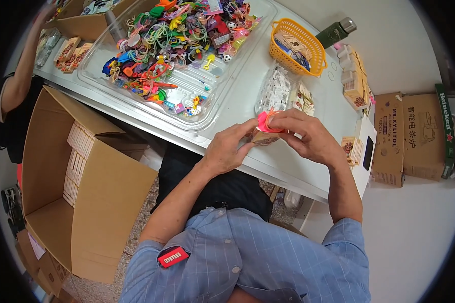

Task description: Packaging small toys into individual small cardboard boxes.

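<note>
My left hand [226,150] is closed around a small printed cardboard box [264,138], held upright at the table's front edge. At the top of this box, my right hand [308,136] pinches a bright pink and orange item [263,122]; its kind is hard to make out, and the fingers cover part of it. Just beyond my hands lies a clear bag of small white packets [276,91]. Beside the bag stand several small printed boxes [302,99]. A large clear plastic tray [228,83] heaped with colourful small toys [187,38] is at the far left.
A yellow basket [299,64] holding cards and a green flask [333,33] stand at the back right. A dark phone [369,152] lies near more small boxes [353,150]. An open carton [98,202] with stacked boxes is left. Another person's arm [23,65] shows far left.
</note>
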`<state>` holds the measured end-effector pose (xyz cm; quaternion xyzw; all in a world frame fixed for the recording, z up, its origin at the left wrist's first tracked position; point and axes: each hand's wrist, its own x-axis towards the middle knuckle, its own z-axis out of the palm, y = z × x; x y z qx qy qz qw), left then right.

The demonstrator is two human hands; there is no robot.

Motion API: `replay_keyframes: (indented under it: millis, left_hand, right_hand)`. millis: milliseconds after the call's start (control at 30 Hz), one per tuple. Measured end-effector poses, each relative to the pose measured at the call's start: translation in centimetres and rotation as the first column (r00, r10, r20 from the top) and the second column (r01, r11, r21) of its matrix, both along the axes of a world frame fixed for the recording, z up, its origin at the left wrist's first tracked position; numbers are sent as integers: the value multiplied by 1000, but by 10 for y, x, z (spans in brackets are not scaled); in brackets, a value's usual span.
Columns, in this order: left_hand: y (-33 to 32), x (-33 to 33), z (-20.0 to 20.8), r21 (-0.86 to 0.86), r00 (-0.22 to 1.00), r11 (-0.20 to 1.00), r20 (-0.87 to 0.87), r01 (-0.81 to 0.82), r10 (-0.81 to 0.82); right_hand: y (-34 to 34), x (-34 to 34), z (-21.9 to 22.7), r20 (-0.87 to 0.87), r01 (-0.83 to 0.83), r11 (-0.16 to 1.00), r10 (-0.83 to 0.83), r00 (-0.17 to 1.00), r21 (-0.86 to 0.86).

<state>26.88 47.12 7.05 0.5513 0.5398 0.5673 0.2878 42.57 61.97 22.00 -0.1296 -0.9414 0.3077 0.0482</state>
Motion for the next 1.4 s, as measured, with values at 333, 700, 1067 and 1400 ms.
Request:
replay_keyframes:
  millis: [333,700,1067,1400]
  left_hand:
    - [2,1,-2,21,999,1000,-38,-10,11]
    - [0,0,-1,12,999,1000,-48,-13,14]
    - [0,0,0,26,998,1000,-55,-15,16]
    - [0,-1,1,4,997,1000,-80,-7,7]
  right_hand:
    - [-9,-1,-17,-108,44,998,-48,993,-40]
    - [0,9,-5,-254,195,976,-214,943,-98]
    - [-9,8,-32,-249,298,941,-254,935,158]
    - [-9,21,-30,-499,285,934,-357,790,-216]
